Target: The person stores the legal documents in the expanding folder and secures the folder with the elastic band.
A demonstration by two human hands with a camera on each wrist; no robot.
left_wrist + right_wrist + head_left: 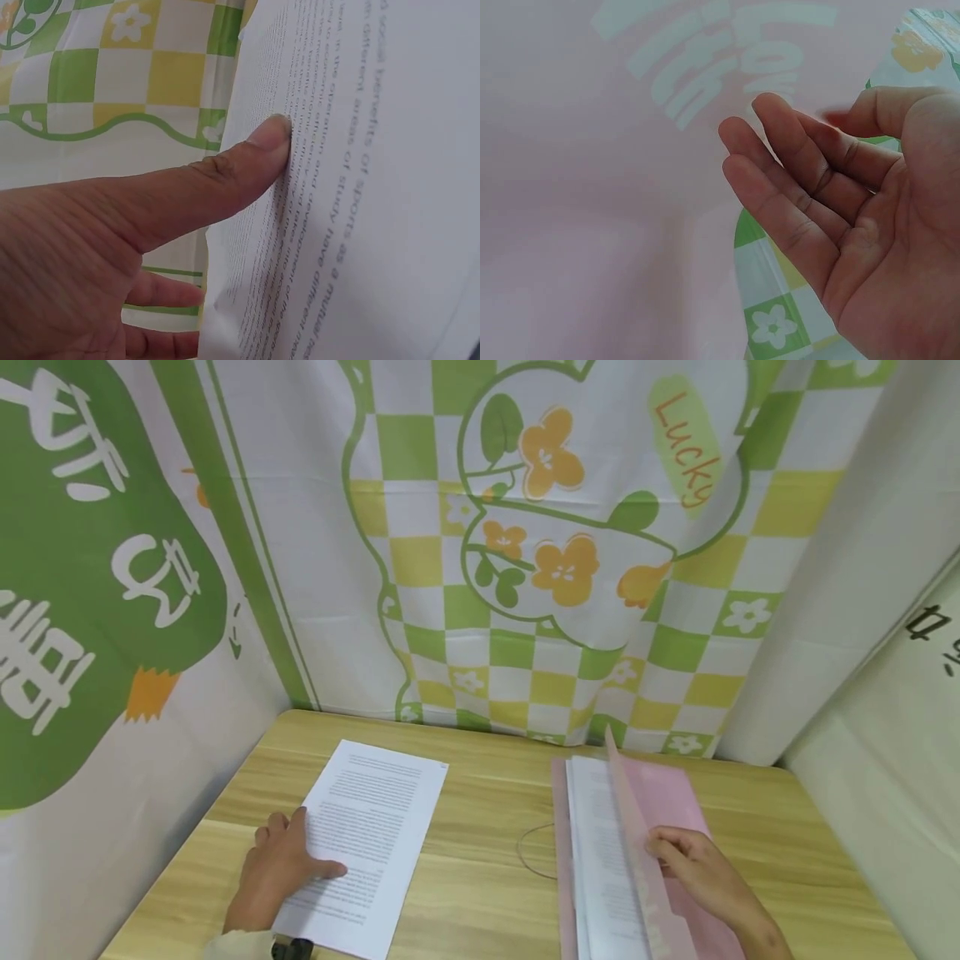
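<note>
A stack of printed paper (375, 827) lies flat on the left of the table. My left hand (281, 860) rests at its left edge, the thumb extended over the print and the other fingers spread along the side. In the left wrist view the thumb (247, 161) presses on the text. To the right lies a pink folder (562, 860) with white printed sheets (600, 852) inside. My right hand (697, 868) pinches the edge of its raised cover between thumb and index finger. Pale lettering marks the cover (630, 187) in the right wrist view; its other fingers extend loosely.
The wooden table (487, 860) shows between the paper and the folder. A thin elastic cord (525, 847) loops out from the folder's left side. A patterned green and white curtain (465, 527) hangs behind the table, with cloth on both sides.
</note>
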